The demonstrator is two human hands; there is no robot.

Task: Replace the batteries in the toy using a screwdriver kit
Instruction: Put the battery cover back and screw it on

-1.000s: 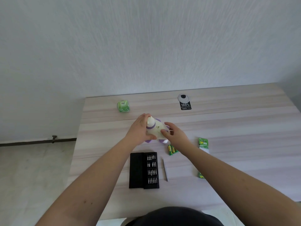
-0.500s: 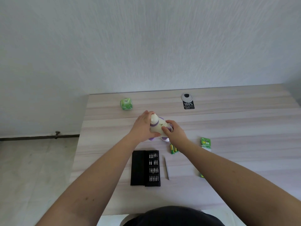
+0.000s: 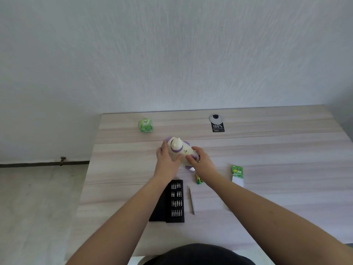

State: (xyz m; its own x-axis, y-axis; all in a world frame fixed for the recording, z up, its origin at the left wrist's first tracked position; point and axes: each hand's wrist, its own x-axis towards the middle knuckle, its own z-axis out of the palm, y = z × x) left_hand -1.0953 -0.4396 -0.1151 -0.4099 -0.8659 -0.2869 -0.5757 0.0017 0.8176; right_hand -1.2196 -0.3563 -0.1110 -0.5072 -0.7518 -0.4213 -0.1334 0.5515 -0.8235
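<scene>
Item, nearest the wearer: pale wood-grain laminate table [image 3: 267,150], carrying all that follows. Black rectangular screwdriver kit case [image 3: 174,201], lying open and flat, rows of small silver bits showing in its right half. Just right of the case, apart from it: slim silver screwdriver handle [image 3: 191,200], lying lengthwise. Beyond it, small green-and-yellow batteries [image 3: 198,180], loose on the table, partly hidden under the right forearm. To the right, well apart: green printed battery card packet [image 3: 237,173] with a white lower half, lying flat. Mid-table: cream-and-purple plastic toy [image 3: 179,149], rounded body with a purple collar, tipped on its side and held at the table surface. Left hand [image 3: 167,159], grip wrapped around the toy's left flank, thumb across its front. Right hand [image 3: 200,160], grip closed on the toy's lower right end, fingers curled over it. Far left: small green cube-shaped object [image 3: 145,125]. Far centre: grey round cable grommet [image 3: 215,118] with a black printed label [image 3: 218,127] touching its near edge.
</scene>
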